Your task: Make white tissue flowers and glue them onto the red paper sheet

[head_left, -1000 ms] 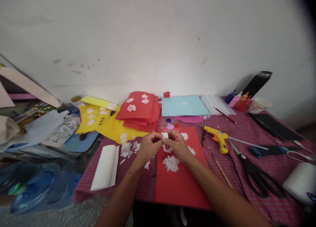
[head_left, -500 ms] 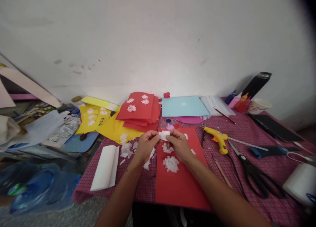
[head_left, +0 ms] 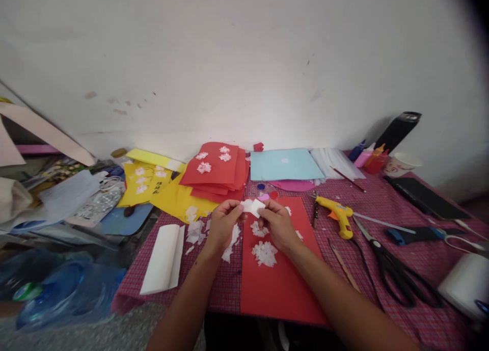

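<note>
Between my fingertips is a small piece of white tissue paper (head_left: 252, 207), stretched out above a red sheet (head_left: 280, 290). My left hand (head_left: 225, 222) pinches its left end, and my right hand (head_left: 278, 224) pinches the right end, which looks folded. Crumpled white paper blossoms (head_left: 264, 253) lie on the red sheet, some partly hidden by my right hand. Torn white scraps (head_left: 195, 232) are scattered left of the sheet, beside a folded white tissue (head_left: 162, 259).
A yellow glue gun (head_left: 339, 213), black scissors (head_left: 397, 274) and a wooden stick (head_left: 345, 265) lie to the right. Behind are stacked red cards (head_left: 214, 167), a light blue sheet (head_left: 284, 165) and yellow cards (head_left: 145, 183). A phone (head_left: 428, 195) and tissue roll (head_left: 468, 285) sit at far right.
My hands have moved slightly apart. The white tissue paper, bunched between my fingers at first, now shows wider and more opened out.
</note>
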`<state>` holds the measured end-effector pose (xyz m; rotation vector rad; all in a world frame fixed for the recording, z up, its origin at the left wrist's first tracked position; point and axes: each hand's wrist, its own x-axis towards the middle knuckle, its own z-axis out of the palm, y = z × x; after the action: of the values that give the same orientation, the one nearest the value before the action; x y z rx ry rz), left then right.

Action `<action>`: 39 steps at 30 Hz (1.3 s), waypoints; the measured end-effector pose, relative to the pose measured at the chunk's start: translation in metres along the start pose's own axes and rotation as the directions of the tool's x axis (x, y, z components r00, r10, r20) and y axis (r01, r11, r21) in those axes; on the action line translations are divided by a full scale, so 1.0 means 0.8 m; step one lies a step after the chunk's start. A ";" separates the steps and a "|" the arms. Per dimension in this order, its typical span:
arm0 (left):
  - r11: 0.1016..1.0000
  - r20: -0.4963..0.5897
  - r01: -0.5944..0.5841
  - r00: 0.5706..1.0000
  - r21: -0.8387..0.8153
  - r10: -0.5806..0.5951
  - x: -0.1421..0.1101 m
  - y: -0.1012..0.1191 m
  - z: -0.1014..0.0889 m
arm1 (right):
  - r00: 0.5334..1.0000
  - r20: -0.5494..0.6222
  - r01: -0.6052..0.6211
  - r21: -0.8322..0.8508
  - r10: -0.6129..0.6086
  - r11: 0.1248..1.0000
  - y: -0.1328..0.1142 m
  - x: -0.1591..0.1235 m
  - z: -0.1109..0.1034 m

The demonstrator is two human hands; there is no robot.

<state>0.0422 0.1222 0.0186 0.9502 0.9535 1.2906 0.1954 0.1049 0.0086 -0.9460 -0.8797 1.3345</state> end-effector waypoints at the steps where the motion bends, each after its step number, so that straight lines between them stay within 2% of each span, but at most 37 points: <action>1: 1.000 -0.006 -0.007 1.000 -0.002 0.007 0.000 0.000 0.000 | 1.000 -0.006 -0.001 -0.003 0.001 1.000 0.001 0.000 0.000; 17: 0.998 -0.046 -0.057 0.997 -0.002 0.056 0.001 -0.001 -0.001 | 0.999 -0.047 -0.010 -0.008 0.009 1.000 0.002 0.001 0.001; 23: 0.997 -0.048 -0.079 0.996 0.019 0.080 0.004 -0.007 -0.004 | 0.998 0.000 0.059 -0.022 -0.059 0.998 -0.002 -0.003 0.001; 29: 0.997 -0.069 -0.080 0.994 0.018 0.081 0.002 -0.003 -0.001 | 0.996 0.046 0.079 -0.026 -0.077 0.997 0.000 -0.003 -0.003; 32: 0.994 -0.047 -0.016 0.999 -0.105 0.011 -0.001 0.004 0.001 | 0.994 0.059 0.098 -0.019 -0.097 0.995 0.002 -0.003 -0.006; 35: 0.968 0.034 0.116 0.993 -0.223 -0.111 -0.002 0.008 0.000 | 0.991 0.087 0.103 -0.007 -0.102 0.995 0.004 -0.003 -0.008; 39: 0.947 0.189 0.253 0.958 -0.196 -0.217 -0.005 0.009 -0.003 | 0.988 0.118 0.103 0.004 -0.102 0.995 0.003 -0.003 -0.010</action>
<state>0.0375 0.1187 0.0247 0.7348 0.7532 1.0710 0.2014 0.1020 0.0036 -0.8191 -1.0072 1.3113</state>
